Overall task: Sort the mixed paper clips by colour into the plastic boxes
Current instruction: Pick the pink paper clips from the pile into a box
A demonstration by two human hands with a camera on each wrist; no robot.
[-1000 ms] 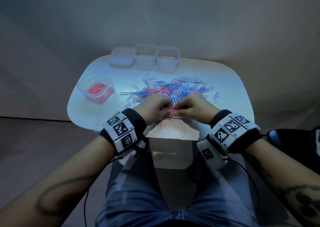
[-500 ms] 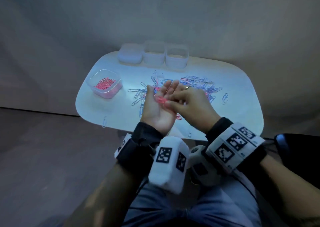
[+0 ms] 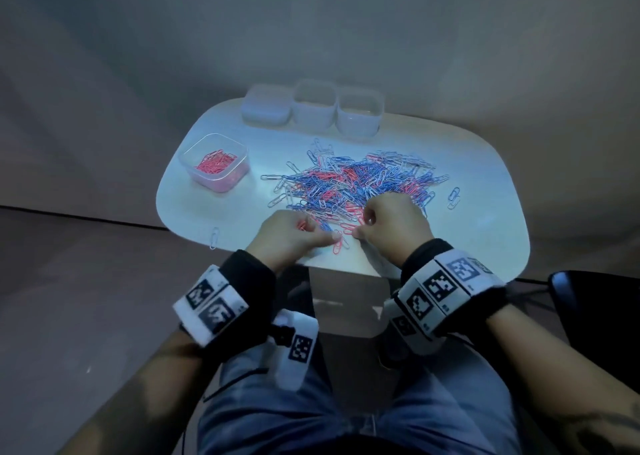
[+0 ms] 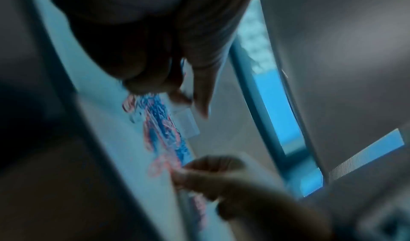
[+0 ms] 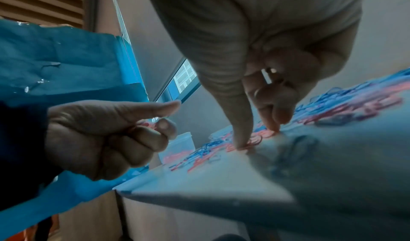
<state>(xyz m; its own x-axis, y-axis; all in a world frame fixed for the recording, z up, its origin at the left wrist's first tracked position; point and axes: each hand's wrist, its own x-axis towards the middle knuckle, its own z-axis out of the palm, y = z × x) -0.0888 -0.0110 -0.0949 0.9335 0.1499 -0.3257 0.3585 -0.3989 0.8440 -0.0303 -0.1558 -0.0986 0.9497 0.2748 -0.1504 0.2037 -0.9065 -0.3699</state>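
A mixed heap of red, blue and white paper clips [image 3: 356, 180] covers the middle of the white table [image 3: 485, 219]. At its near edge my left hand [image 3: 304, 227] is curled round a few red clips, thumb stretched toward the right hand; the right wrist view shows the red clips inside that fist [image 5: 146, 125]. My right hand [image 3: 360, 227] is bent down beside it, thumb and forefinger pinching a red clip [image 5: 255, 140] that lies on the table. A clear box [image 3: 214, 163] at the left holds red clips. The left wrist view is blurred.
Three more clear plastic boxes [image 3: 315, 108] stand in a row at the table's back edge. A single clip [image 3: 214, 238] lies near the front left edge, and a couple of clips [image 3: 453, 198] lie apart at the right. My legs are under the near edge.
Half a second ago my left palm faced up while the right hand laid red clips in it. Now the left hand has turned over and curled round them, and the right hand is back at the heap.
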